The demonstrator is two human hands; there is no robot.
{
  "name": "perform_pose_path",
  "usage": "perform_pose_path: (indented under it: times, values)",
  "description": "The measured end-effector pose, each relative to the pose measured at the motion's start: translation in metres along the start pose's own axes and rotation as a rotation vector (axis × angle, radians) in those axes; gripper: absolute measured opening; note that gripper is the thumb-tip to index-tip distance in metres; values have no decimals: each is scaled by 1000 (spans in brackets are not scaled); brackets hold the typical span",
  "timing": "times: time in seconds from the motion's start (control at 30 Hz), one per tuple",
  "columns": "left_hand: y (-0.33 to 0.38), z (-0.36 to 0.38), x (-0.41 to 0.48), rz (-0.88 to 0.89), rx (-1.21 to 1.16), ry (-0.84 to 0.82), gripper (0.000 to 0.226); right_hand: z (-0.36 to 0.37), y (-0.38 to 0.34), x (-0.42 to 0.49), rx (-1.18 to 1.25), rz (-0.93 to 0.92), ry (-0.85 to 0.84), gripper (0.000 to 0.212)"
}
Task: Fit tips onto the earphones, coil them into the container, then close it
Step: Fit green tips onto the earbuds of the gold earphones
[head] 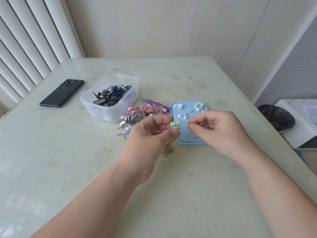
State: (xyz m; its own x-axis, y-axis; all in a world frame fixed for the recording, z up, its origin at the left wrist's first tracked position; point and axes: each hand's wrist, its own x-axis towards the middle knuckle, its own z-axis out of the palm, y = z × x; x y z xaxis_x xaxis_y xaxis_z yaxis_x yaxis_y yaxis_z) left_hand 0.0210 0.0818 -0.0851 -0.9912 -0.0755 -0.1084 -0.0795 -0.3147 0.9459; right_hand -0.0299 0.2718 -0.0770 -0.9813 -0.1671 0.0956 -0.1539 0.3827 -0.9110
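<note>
My left hand [154,133] pinches a pair of yellow-green earbuds [175,125] with green tips, held above the table. Their pale yellow cord [169,152] hangs down in a loose bundle under the hand. My right hand [217,129] hovers just to the right of the earbuds, fingers curled, thumb and forefinger pinched together; whether a tip sits between them I cannot tell. Behind both hands lies a light blue lid [175,109] carrying several loose white and green ear tips [180,105]. A clear plastic container [109,97] with tangled dark earphones stands at the left.
A pile of coiled earphones [142,111] in red-white, black-white and purple lies between container and lid. A black phone [61,93] rests at the far left. Off the table's right edge stand a black-lined bin [276,116] and a white appliance [301,124].
</note>
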Motion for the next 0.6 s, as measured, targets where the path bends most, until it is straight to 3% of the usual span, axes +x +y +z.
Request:
perform_pose_path:
  times: [0.13, 0.6]
  values:
    - [3, -1, 0, 21, -35, 17, 28, 3, -10, -4, 321, 38, -114, 13]
    - [7, 0, -2, 32, -47, -19, 28, 5, -9, -3, 404, 27, -146, 20]
